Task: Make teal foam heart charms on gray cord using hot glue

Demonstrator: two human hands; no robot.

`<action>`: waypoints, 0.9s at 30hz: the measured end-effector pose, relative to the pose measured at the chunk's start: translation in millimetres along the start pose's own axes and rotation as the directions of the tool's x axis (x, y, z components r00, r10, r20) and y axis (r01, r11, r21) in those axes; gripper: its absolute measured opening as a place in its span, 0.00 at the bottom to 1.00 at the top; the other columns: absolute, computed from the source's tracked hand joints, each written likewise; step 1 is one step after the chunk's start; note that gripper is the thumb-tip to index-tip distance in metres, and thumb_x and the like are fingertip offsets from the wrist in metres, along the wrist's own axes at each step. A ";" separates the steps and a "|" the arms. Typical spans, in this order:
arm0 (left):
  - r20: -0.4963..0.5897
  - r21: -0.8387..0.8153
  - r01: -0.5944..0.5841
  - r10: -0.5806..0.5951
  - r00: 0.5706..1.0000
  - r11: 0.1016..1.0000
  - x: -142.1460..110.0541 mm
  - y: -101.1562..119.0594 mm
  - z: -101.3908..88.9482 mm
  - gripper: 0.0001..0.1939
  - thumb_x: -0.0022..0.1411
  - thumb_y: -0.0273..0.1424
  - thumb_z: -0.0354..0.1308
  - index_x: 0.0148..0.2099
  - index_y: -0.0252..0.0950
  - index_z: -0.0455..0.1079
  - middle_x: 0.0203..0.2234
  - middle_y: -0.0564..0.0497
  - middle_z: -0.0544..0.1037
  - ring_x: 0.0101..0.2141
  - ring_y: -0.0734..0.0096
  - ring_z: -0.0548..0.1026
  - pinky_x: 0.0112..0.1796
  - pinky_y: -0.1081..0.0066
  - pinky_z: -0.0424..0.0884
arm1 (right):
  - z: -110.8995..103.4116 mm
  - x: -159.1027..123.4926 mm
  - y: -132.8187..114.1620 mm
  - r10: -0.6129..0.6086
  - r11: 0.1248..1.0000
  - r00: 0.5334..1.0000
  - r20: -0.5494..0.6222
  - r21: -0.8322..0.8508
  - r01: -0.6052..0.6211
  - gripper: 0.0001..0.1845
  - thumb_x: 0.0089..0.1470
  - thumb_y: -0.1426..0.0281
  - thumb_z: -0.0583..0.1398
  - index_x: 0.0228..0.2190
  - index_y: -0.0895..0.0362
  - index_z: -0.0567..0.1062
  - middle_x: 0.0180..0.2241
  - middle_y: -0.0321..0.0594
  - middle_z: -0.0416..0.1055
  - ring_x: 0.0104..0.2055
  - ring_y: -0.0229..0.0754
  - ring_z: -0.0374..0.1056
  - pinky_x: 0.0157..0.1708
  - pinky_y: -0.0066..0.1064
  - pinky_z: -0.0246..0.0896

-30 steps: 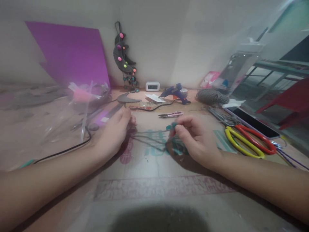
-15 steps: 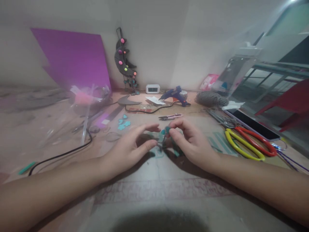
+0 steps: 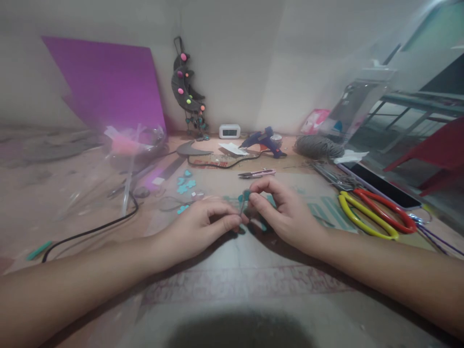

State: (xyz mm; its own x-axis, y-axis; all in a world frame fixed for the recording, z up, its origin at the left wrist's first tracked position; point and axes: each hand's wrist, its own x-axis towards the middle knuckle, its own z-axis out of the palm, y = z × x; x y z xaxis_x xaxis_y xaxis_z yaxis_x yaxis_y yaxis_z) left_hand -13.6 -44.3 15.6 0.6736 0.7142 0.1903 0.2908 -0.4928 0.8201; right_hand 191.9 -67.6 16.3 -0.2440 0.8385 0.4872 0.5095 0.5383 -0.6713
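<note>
My right hand [image 3: 288,215] pinches a small teal cutout [image 3: 245,195] between thumb and forefinger; its exact shape is partly covered. A thin grey string [image 3: 242,209] runs down from the cutout. Lower and to the left, my left hand [image 3: 203,224] has its thumb and fingertips closed on that string. Several loose teal cutouts [image 3: 186,187], some flower-shaped, lie beyond my left hand. Pink-handled thread snips [image 3: 256,174] rest just past my right fingertips.
Red-and-yellow-handled scissors [image 3: 368,215], a phone [image 3: 380,186] and a ball of grey yarn [image 3: 317,146] are on the right. A blue glue gun [image 3: 264,141], white clock [image 3: 229,131] and grey crescent [image 3: 194,149] stand at the back. A black cable [image 3: 94,226] crosses the left side.
My left fingers were apart and have closed on the string, moving slightly down. The right hand keeps its pinch on the cutout, shifted a little left. More loose cutouts show.
</note>
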 end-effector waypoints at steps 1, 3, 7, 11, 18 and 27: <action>-0.009 0.002 0.004 -0.004 1.000 1.000 -0.1 -0.7 0.1 0.13 0.66 0.36 0.55 0.34 0.40 0.79 0.31 0.50 0.80 0.36 0.65 0.76 0.40 0.66 0.71 | -0.1 -0.3 -0.2 -0.003 1.000 1.000 0.000 0.000 0.003 0.03 0.61 0.70 0.55 0.36 0.55 0.68 0.32 0.36 0.70 0.34 0.36 0.67 0.33 0.28 0.60; -0.031 -0.001 0.024 -0.024 0.999 1.000 -0.4 -1.9 0.2 0.10 0.63 0.36 0.59 0.32 0.40 0.79 0.32 0.50 0.80 0.37 0.65 0.76 0.42 0.65 0.70 | -0.1 -0.7 -0.6 -0.017 1.000 1.000 -0.002 -0.002 0.017 0.02 0.61 0.70 0.56 0.36 0.56 0.68 0.31 0.35 0.70 0.34 0.36 0.66 0.34 0.28 0.60; -0.064 0.001 0.060 -0.060 0.996 0.998 -1.3 -3.7 0.1 0.08 0.60 0.34 0.63 0.29 0.38 0.76 0.30 0.53 0.79 0.36 0.67 0.75 0.41 0.66 0.68 | 0.1 -0.2 -1.5 -0.022 1.000 1.000 0.017 0.005 0.022 0.02 0.61 0.70 0.56 0.35 0.56 0.68 0.31 0.34 0.69 0.34 0.35 0.66 0.35 0.27 0.60; -0.109 0.037 0.075 -0.070 0.992 0.997 -2.3 -5.2 0.3 0.09 0.57 0.34 0.66 0.28 0.37 0.72 0.28 0.55 0.76 0.34 0.69 0.73 0.39 0.67 0.66 | 0.8 1.3 -2.3 -0.013 1.000 0.999 0.049 0.007 0.012 0.03 0.61 0.70 0.56 0.35 0.56 0.68 0.32 0.35 0.69 0.34 0.35 0.66 0.33 0.26 0.60; -0.157 0.117 0.008 0.010 0.988 0.993 -2.3 -8.5 3.6 0.12 0.56 0.32 0.67 0.26 0.36 0.67 0.25 0.56 0.74 0.32 0.69 0.71 0.35 0.68 0.63 | 1.5 0.3 -4.4 -0.015 0.999 0.995 0.099 0.035 0.012 0.03 0.61 0.69 0.56 0.34 0.56 0.69 0.31 0.35 0.71 0.34 0.35 0.67 0.30 0.25 0.60; -0.030 0.240 -0.114 0.124 0.992 0.964 -2.3 -7.3 -0.3 0.20 0.56 0.48 0.64 0.40 0.37 0.73 0.34 0.51 0.77 0.38 0.62 0.73 0.39 0.65 0.66 | 0.2 -0.1 -2.9 -0.142 0.990 0.987 0.072 0.016 0.141 0.03 0.61 0.71 0.57 0.34 0.57 0.69 0.30 0.35 0.71 0.33 0.34 0.67 0.35 0.25 0.61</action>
State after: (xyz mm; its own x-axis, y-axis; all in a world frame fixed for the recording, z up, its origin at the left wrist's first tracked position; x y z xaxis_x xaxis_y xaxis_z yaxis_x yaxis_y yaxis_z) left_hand -17.5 -42.2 9.3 0.6836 0.6621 0.3072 0.3672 -0.6757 0.6392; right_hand 190.3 -69.2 18.1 -0.3728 0.7576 0.5358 0.4571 0.6524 -0.6045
